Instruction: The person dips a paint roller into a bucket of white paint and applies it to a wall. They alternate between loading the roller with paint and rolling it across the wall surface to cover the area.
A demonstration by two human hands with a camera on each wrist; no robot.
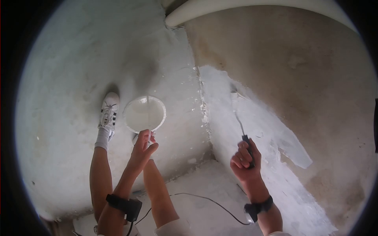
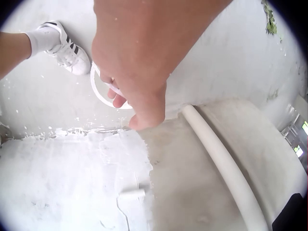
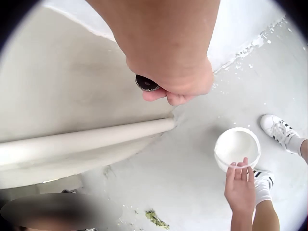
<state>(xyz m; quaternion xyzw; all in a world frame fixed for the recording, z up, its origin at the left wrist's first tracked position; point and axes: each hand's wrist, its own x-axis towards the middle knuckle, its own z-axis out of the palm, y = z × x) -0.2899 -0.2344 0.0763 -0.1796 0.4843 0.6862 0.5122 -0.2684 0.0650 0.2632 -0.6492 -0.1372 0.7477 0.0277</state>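
My left hand (image 1: 141, 152) hooks its fingers around the thin white handle (image 1: 149, 114) of a bucket (image 3: 221, 161). White paint shows inside this bucket, which hangs between my feet and the painted wall. In my right hand (image 1: 248, 162) I grip the black handle of a paint roller (image 1: 235, 95). The roller's bent metal rod leads up to a white roller head (image 2: 132, 194), which lies against the freshly whitened part of the wall. Only the butt of the black roller handle (image 3: 147, 83) shows beneath the palm in the right wrist view.
Bare grey-brown wall (image 1: 315, 70) borders the white paint. A thick pale pipe (image 1: 252, 7) runs along it. White drips (image 1: 204, 112) mark the floor-wall corner. A white shoe (image 1: 108, 107) stands left of the bucket. Green leaves (image 3: 156, 218) lie on the floor.
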